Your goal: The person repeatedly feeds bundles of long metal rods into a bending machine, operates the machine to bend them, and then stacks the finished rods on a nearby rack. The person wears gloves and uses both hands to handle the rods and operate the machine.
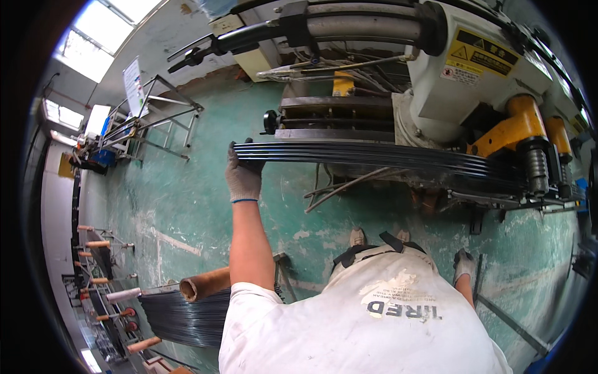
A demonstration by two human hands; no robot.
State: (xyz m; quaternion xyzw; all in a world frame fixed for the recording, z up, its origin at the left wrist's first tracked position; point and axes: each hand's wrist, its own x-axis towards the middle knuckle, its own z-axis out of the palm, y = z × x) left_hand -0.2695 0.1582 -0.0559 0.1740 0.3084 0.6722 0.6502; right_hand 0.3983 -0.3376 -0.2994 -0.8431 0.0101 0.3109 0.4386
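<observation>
My left hand (244, 174), in a grey-white work glove with dark fingers, is closed around the left end of a bundle of long, thin, glossy black rods (367, 153). The rods run side by side to the right, in front of the machine, to the yellow arm and the threaded steel post (536, 171). My right hand (463, 265), gloved the same way, hangs low beside my body, close to a dark metal bar. Its fingers are small and partly turned away, so their state is unclear.
A large white-grey machine (436, 93) with a black-knobbed slide (270, 122) stands ahead. Bent metal rods (346, 190) jut out below the bundle. At lower left, more black rods (180, 316) lie by a brown cardboard tube (205, 283). A metal bar (514, 324) slants at lower right.
</observation>
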